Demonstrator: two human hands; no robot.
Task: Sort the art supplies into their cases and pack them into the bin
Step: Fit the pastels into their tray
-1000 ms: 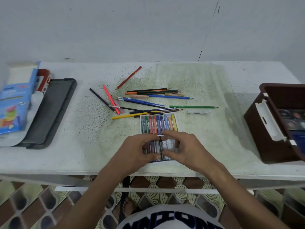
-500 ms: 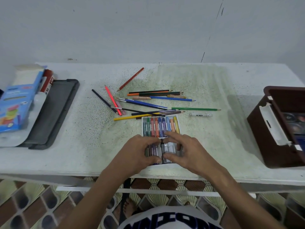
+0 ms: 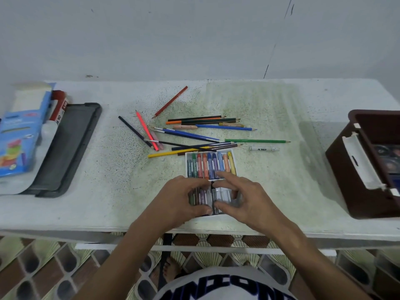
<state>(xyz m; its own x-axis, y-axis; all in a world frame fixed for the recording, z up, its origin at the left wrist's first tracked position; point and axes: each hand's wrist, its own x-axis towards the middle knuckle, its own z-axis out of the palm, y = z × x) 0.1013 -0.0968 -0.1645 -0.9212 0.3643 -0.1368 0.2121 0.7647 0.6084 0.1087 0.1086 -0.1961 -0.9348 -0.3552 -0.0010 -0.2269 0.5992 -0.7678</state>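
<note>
A white crayon tray [image 3: 211, 151] lies at the table's near middle, its far row full of coloured crayons. Both my hands are over its near row. My left hand [image 3: 181, 200] and my right hand [image 3: 246, 200] pinch a black crayon [image 3: 213, 192] from either side, thumbs at its near end and forefingers near its far end. It lies lengthwise in the near row, beside several other crayons. Slots to its right look bare. Loose coloured pencils [image 3: 194, 135] are scattered just beyond the tray. A white crayon [image 3: 263, 148] lies alone to the right. The brown bin [image 3: 346, 169] stands at the right edge.
A black flat lid or tray [image 3: 65, 148] lies at the left, with a blue crayon box [image 3: 19, 139] and a red-and-white box [image 3: 59, 105] beside it. The bin holds a paint palette, partly cut off by the frame. The table's near edge runs just under my wrists.
My hands stay on the black crayon in the near row. My right forefinger has lifted and spread farther from the thumb. The view has shifted slightly.
</note>
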